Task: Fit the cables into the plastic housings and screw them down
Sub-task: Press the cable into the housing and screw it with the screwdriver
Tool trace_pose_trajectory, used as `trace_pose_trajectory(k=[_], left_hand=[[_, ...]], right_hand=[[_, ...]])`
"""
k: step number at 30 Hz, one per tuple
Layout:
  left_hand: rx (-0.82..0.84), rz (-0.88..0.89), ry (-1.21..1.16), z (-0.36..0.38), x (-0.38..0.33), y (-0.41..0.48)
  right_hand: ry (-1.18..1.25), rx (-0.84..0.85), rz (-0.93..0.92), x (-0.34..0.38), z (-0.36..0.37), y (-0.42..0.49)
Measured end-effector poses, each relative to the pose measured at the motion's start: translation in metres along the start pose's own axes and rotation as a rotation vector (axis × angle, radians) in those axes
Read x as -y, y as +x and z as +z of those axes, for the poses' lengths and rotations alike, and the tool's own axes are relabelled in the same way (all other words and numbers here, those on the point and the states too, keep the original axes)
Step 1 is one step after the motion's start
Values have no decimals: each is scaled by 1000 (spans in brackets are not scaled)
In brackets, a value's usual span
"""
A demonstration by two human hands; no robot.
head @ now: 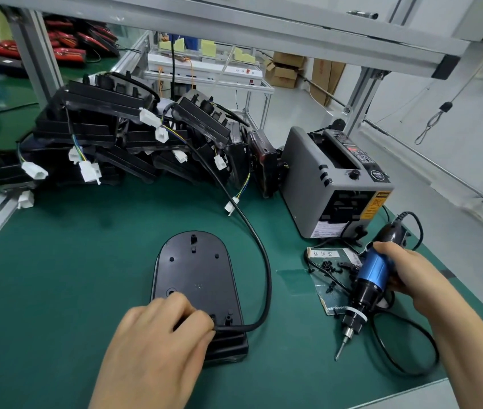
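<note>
A black oval plastic housing (pixel 196 273) lies flat on the green mat in front of me. A thick black cable (pixel 265 267) curves from the pile behind, round the housing's right side, and enters at its near end. My left hand (pixel 157 338) rests on the near end of the housing, fingers curled and pinching the cable where it goes in. My right hand (pixel 408 273) grips a blue and black electric screwdriver (pixel 364 290), tilted, with its bit pointing down at the mat right of the housing. Small black screws (pixel 330 268) lie on a card beside the screwdriver.
A pile of black housings with white connectors (pixel 110 143) fills the back of the mat. A grey tape dispenser (pixel 334 178) stands at the back right. The screwdriver's cord (pixel 405 349) loops on the mat near the front right edge. Aluminium frame posts (pixel 36 54) rise at the left.
</note>
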State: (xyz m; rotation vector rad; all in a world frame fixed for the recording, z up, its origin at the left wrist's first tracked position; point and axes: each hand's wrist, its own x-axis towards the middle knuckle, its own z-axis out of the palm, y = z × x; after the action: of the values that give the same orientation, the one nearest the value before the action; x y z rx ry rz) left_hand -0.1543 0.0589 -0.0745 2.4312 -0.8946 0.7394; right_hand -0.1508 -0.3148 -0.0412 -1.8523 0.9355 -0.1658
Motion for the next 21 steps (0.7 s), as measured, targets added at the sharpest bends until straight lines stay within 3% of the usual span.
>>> trace_pose_trajectory(k=[10,21], left_hand=[[-8,5,-19,1,1,0],[2,7,-21,2,2,0]], right_hand=[[-206,52,-17,0,2,5],[-441,-94,-46,-7,-2,4]])
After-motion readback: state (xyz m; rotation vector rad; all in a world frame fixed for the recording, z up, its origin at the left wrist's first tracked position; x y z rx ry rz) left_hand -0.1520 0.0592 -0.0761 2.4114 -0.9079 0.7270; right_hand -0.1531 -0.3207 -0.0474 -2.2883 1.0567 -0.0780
